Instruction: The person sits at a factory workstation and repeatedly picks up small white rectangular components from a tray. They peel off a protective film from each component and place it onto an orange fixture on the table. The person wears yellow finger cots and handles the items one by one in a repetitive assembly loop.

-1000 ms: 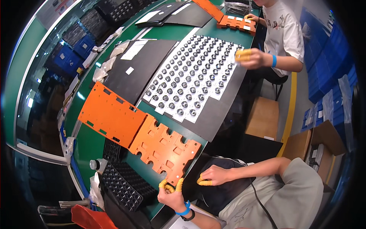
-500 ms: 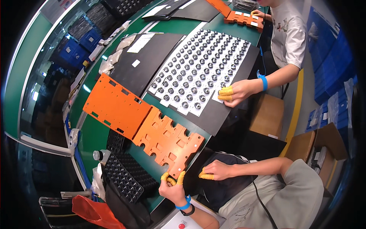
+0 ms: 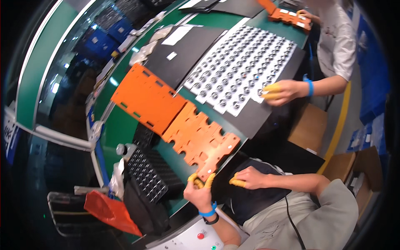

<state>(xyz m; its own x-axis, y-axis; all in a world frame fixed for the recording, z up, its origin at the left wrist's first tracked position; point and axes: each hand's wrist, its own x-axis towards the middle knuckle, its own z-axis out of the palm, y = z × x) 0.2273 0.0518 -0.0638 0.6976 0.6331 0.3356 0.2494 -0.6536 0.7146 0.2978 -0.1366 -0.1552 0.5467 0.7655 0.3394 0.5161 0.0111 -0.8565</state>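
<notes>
My left hand (image 3: 199, 195), with yellow finger covers and a blue wrist strap, is at the near corner of an orange plate (image 3: 196, 137) with cut-outs and recesses. Its thumb and fingers are curled around that corner. To the right, beyond the table edge and over my dark-clothed lap, is my right hand (image 3: 248, 178). Its yellow-covered fingers are bent and pressed together; whatever they may hold is hidden. A flatter orange panel (image 3: 146, 100) with slots adjoins the plate at its far left.
A white sheet with rows of round black parts (image 3: 237, 71) lies on black board (image 3: 250, 118). A co-worker's hand (image 3: 281, 92) reaches to its near right corner. Black cell trays (image 3: 150, 175) stand left of my left hand, beside a red bag (image 3: 110, 212). Cardboard boxes (image 3: 308, 127) stand right.
The whole scene has shifted right and slightly up in the picture. My hands keep about the same places relative to the plate. The co-worker's hand has moved slightly and blurs.
</notes>
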